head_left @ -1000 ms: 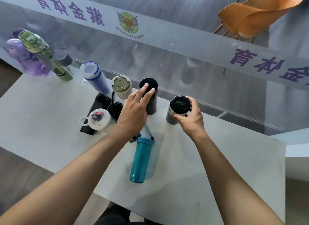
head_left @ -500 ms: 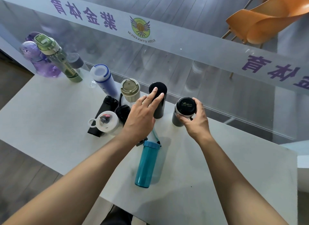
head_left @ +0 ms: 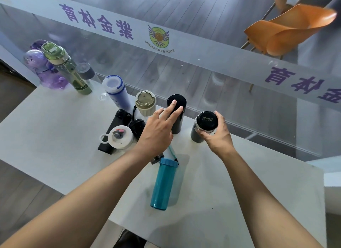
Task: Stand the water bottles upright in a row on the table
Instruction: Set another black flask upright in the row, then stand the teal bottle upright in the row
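While the right hand (head_left: 217, 137) gripped the grey flask (head_left: 205, 119) round its capped top, the left hand (head_left: 156, 133) lay straight-fingered on the black flask (head_left: 177, 126) at its 9 o'clock. Teal bottle (head_left: 163, 185) lay flat at 6 o'clock: likely light, slick plastic; take mid-body.

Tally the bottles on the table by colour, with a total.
purple bottle: 1
green bottle: 1
clear grey-capped bottle: 1
white-and-blue bottle: 1
beige-lidded bottle: 1
black bottles: 2
grey black-lidded bottle: 1
white-lidded bottle: 1
teal bottle: 1
Total: 10; a black cap beside the white-lidded bottle is too hidden to count.
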Action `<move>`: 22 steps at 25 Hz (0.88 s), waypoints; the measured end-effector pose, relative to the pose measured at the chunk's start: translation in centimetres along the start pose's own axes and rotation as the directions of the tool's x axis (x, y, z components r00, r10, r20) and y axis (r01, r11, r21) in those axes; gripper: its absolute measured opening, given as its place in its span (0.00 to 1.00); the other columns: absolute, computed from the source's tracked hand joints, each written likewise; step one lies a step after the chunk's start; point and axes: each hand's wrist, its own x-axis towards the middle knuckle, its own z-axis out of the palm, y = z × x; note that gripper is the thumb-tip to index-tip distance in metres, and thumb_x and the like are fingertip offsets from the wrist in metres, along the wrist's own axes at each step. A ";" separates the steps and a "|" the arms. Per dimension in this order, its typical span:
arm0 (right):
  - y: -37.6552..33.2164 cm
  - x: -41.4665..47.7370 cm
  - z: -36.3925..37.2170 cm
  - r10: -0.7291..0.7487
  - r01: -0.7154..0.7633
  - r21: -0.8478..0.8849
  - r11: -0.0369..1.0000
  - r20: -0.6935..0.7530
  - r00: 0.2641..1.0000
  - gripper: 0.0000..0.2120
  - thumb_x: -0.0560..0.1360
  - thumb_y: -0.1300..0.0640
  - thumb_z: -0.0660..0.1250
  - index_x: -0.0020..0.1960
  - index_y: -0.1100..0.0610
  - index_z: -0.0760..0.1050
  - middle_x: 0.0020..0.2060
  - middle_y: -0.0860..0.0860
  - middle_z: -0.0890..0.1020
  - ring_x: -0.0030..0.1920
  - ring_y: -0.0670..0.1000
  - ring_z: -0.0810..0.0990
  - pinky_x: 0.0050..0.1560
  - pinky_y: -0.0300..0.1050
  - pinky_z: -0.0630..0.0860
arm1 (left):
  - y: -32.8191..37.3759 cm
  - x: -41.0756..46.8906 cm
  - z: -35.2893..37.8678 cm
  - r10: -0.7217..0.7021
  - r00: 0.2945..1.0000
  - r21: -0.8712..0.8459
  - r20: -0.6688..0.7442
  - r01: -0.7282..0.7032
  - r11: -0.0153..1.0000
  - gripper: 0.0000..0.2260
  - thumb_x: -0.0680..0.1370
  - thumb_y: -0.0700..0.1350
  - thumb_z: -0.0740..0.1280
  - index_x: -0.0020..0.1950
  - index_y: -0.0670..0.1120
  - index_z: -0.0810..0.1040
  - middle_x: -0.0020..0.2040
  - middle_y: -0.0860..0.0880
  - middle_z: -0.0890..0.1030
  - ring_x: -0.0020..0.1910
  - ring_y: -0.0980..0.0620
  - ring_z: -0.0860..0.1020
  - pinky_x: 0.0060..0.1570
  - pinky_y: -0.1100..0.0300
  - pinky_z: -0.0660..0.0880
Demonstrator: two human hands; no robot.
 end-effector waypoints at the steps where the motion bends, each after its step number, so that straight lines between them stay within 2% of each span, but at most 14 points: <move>1: 0.0 -0.1 0.0 0.017 -0.017 -0.008 1.000 -0.002 1.000 0.47 0.70 0.50 0.80 0.80 0.48 0.56 0.75 0.48 0.68 0.75 0.50 0.67 0.70 0.40 0.62 | 0.0 -0.1 0.1 -0.004 1.000 0.001 -0.001 0.004 1.000 0.39 0.73 0.37 0.67 0.79 0.53 0.53 0.81 0.48 0.51 0.72 0.42 0.65 0.69 0.47 0.67; 4: 0.5 -1.0 -0.1 0.093 -0.093 -0.031 0.995 -0.010 0.996 0.50 0.69 0.52 0.80 0.81 0.49 0.53 0.77 0.50 0.68 0.76 0.51 0.66 0.74 0.47 0.63 | 0.0 -1.2 -0.2 -0.008 0.999 0.011 -0.034 0.009 1.000 0.39 0.72 0.37 0.68 0.79 0.53 0.54 0.81 0.47 0.52 0.72 0.42 0.64 0.68 0.48 0.68; 7: 1.6 -3.8 0.8 0.194 -0.196 -0.023 0.980 -0.075 0.978 0.46 0.71 0.51 0.78 0.80 0.50 0.54 0.75 0.52 0.70 0.74 0.53 0.69 0.72 0.49 0.67 | -0.6 -4.4 1.0 -0.026 0.999 0.008 -0.036 0.026 1.000 0.36 0.72 0.39 0.67 0.78 0.51 0.59 0.80 0.45 0.56 0.73 0.41 0.63 0.71 0.47 0.65; 10: 2.9 -7.8 3.5 0.257 -0.260 -0.019 0.965 -0.098 0.961 0.39 0.74 0.50 0.74 0.79 0.49 0.57 0.72 0.54 0.71 0.70 0.53 0.72 0.64 0.45 0.71 | -1.3 -8.5 3.3 -0.094 0.989 -0.024 0.118 0.098 0.995 0.32 0.75 0.41 0.65 0.77 0.53 0.60 0.80 0.46 0.57 0.74 0.41 0.61 0.72 0.46 0.63; 13: 3.7 -10.4 7.0 0.319 -0.319 -0.050 0.946 0.002 0.948 0.38 0.75 0.49 0.73 0.78 0.46 0.57 0.71 0.53 0.71 0.70 0.53 0.72 0.66 0.49 0.73 | -2.2 -11.1 5.1 -0.174 0.937 -0.029 0.302 0.192 0.981 0.32 0.77 0.42 0.63 0.78 0.56 0.55 0.81 0.49 0.52 0.77 0.43 0.55 0.74 0.46 0.59; 16: 3.8 -11.0 10.1 0.330 -0.319 -0.111 0.941 0.101 0.938 0.39 0.74 0.40 0.72 0.77 0.44 0.56 0.70 0.52 0.71 0.69 0.53 0.73 0.66 0.51 0.75 | -3.3 -11.9 6.5 -0.210 0.914 -0.021 0.347 0.232 0.972 0.34 0.77 0.43 0.63 0.79 0.57 0.51 0.81 0.51 0.50 0.78 0.44 0.53 0.73 0.47 0.58; 19: 3.0 -10.3 12.6 0.330 -0.304 -0.183 0.935 0.137 0.934 0.45 0.67 0.29 0.71 0.77 0.46 0.58 0.69 0.53 0.72 0.67 0.55 0.75 0.65 0.53 0.76 | -4.5 -12.2 7.3 -0.211 0.884 -0.005 0.418 0.234 0.972 0.33 0.79 0.45 0.61 0.79 0.57 0.48 0.81 0.53 0.49 0.79 0.45 0.49 0.75 0.47 0.56; 22: 2.5 -9.7 14.5 0.348 -0.312 -0.237 0.920 0.127 0.929 0.43 0.68 0.31 0.72 0.74 0.50 0.61 0.66 0.53 0.74 0.65 0.57 0.77 0.61 0.52 0.77 | -4.9 -12.8 7.5 -0.178 0.876 0.023 0.448 0.188 0.982 0.32 0.79 0.46 0.60 0.79 0.57 0.48 0.81 0.54 0.47 0.79 0.44 0.48 0.74 0.47 0.56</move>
